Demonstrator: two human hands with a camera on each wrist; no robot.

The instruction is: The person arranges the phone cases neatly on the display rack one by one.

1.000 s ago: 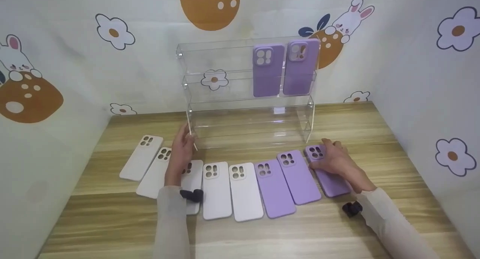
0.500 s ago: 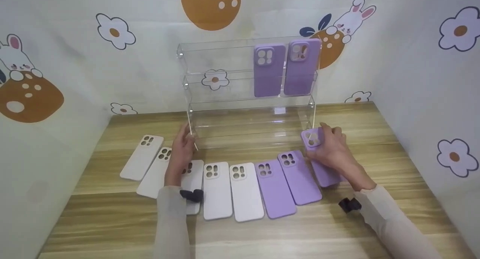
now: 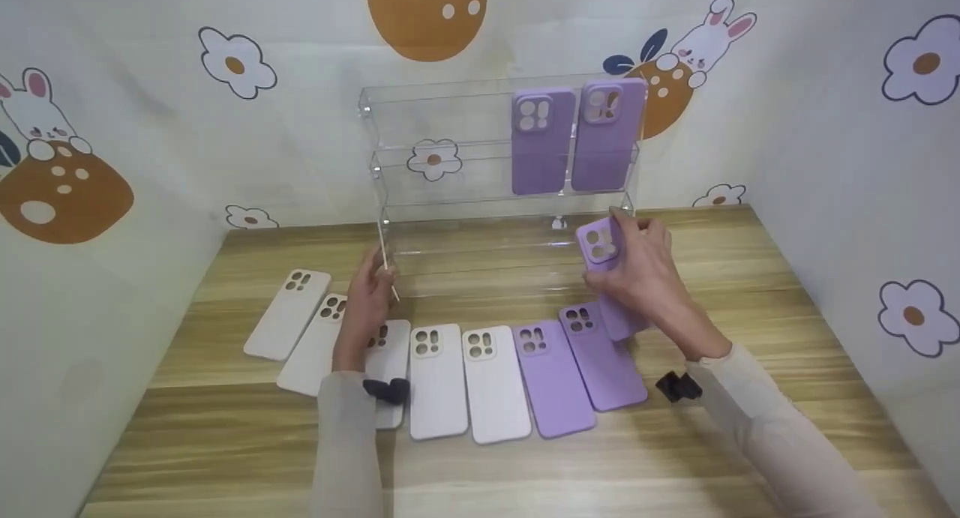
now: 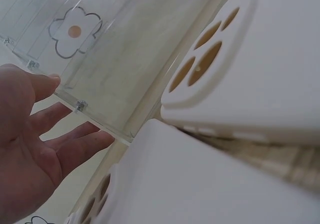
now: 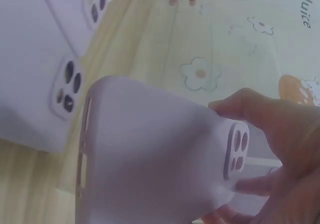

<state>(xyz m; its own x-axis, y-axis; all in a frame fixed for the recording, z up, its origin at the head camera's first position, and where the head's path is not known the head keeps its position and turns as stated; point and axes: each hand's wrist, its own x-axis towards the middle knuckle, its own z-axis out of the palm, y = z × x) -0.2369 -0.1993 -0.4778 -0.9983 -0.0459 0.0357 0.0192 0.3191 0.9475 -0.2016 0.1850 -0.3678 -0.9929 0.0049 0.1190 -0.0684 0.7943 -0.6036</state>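
The right hand (image 3: pixel 645 267) grips a purple phone case (image 5: pixel 150 149) by its edges near the camera cutouts, thumb on one side and fingers on the other. This case is tilted in the air before the lower right of a clear acrylic display rack (image 3: pixel 450 203), overlapping a purple case (image 3: pixel 611 375) on the table. With thumb and fingers on either side, the left hand (image 3: pixel 367 297) holds the rack's left side panel (image 4: pixel 107 129). Two purple cases (image 3: pixel 538 154) stand side by side at the right of the rack's top tier.
Several white phone cases (image 3: pixel 439 390) lie in a curved row on the wooden table (image 3: pixel 465 480), the left hand passing over some. Another purple case (image 3: pixel 559 390) continues the row rightward. Printed cloth walls (image 3: pixel 300 128) enclose the back and sides.
The right hand has lifted the rightmost purple case off the table and carried it left and up toward the rack. The left hand stays at the side panel.
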